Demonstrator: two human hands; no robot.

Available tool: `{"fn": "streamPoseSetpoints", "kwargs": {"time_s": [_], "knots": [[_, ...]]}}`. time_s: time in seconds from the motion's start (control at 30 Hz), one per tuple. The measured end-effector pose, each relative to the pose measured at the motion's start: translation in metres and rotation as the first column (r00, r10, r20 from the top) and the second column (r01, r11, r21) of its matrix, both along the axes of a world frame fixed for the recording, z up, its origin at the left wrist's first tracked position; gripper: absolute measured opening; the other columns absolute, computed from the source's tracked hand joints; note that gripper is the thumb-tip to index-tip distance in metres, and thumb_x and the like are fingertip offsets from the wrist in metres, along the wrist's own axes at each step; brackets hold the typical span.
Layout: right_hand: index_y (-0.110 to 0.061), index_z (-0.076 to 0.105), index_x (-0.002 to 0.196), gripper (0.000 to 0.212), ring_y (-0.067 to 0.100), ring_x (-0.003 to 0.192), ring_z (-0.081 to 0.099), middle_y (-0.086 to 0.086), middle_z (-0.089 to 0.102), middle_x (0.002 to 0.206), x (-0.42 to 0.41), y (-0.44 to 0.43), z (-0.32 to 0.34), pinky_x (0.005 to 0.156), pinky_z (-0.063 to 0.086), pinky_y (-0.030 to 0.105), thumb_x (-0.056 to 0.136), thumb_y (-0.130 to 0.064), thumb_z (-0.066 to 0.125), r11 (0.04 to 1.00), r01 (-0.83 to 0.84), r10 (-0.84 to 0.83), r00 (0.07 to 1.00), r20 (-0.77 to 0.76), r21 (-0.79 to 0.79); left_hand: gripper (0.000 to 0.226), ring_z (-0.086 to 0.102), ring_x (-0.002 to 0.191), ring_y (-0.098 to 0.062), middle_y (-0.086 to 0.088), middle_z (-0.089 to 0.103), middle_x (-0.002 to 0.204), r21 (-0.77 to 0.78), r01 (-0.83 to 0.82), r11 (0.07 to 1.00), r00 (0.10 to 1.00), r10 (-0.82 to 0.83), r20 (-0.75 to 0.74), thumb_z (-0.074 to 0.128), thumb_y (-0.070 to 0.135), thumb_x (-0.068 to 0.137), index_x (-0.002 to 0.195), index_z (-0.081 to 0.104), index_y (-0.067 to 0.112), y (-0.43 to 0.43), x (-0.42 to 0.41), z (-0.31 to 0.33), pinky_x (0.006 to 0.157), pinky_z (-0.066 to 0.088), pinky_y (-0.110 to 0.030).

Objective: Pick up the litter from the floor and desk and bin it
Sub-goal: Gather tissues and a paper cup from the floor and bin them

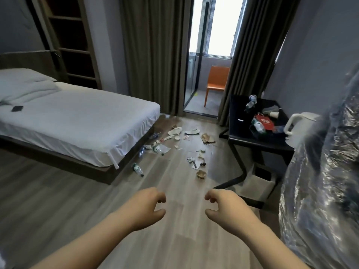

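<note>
Litter lies strewn over the wood floor ahead: a plastic bottle point(137, 169) by the bed corner, a crumpled brown paper cup point(201, 174), paper scraps point(195, 162), a clear wrapper point(162, 148) and a brown paper bag point(207, 138). On the black desk point(240, 111) at the right lie bottles point(250, 104), a red bag point(266, 122) and a paper cup point(273, 114). A white bin point(256, 183) stands under the desk. My left hand point(147, 206) and my right hand point(225, 206) hover side by side above the floor, fingers loosely curled, holding nothing.
A white bed point(77, 121) fills the left. A white kettle point(297, 129) stands on the desk's near end. A shiny plastic-wrapped bulk point(322, 171) crowds the right edge. Dark curtains point(155, 55) flank a glass door with an orange chair point(216, 82) beyond.
</note>
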State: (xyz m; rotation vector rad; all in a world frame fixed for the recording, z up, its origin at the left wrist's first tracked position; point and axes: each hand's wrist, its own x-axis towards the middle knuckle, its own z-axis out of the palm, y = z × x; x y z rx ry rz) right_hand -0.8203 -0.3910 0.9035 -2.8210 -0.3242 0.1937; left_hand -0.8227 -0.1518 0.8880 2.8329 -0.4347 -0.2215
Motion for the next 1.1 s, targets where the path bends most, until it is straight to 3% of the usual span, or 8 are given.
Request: {"fn": "streamPoseSetpoints", "kwargs": {"time_s": [0.47, 0.73, 1.1], "knots": [[-0.03, 0.059, 0.122, 0.04, 0.007, 0.108, 0.056, -0.01, 0.062, 0.114, 0.219, 0.051, -0.033, 0.088, 0.049, 0.024, 0.082, -0.035, 0.061, 0.989, 0.15, -0.149, 0.984, -0.097, 0.007, 0.036, 0.055, 0.109, -0.013, 0.004, 0.058, 0.12, -0.013, 0.106, 0.994, 0.993, -0.106, -0.048, 0.053, 0.038, 0.09, 0.123, 0.057, 0.022, 0.049, 0.247, -0.016, 0.087, 0.041, -0.025], [-0.027, 0.06, 0.12, 0.04, 0.009, 0.107, 0.057, -0.007, 0.063, 0.113, 0.336, 0.025, -0.059, 0.086, 0.049, 0.025, 0.08, -0.034, 0.062, 0.981, 0.195, -0.192, 0.964, -0.184, -0.002, 0.036, 0.058, 0.107, -0.015, 0.003, 0.059, 0.12, 0.005, 0.12, 0.993, 0.986, -0.119, -0.119, 0.055, 0.038, 0.089, 0.121, 0.058, 0.022, 0.033, 0.374, -0.041, 0.09, 0.046, -0.029], [-0.027, 0.061, 0.118, 0.037, 0.015, 0.109, 0.057, -0.002, 0.061, 0.113, 0.53, -0.038, -0.061, 0.086, 0.047, 0.025, 0.081, -0.026, 0.061, 0.979, 0.196, -0.183, 0.963, -0.199, 0.05, 0.033, 0.056, 0.105, -0.011, 0.004, 0.059, 0.116, 0.02, 0.062, 0.998, 0.99, -0.059, -0.13, 0.055, 0.037, 0.09, 0.119, 0.06, 0.023, -0.015, 0.558, -0.034, 0.089, 0.046, -0.024]]}}
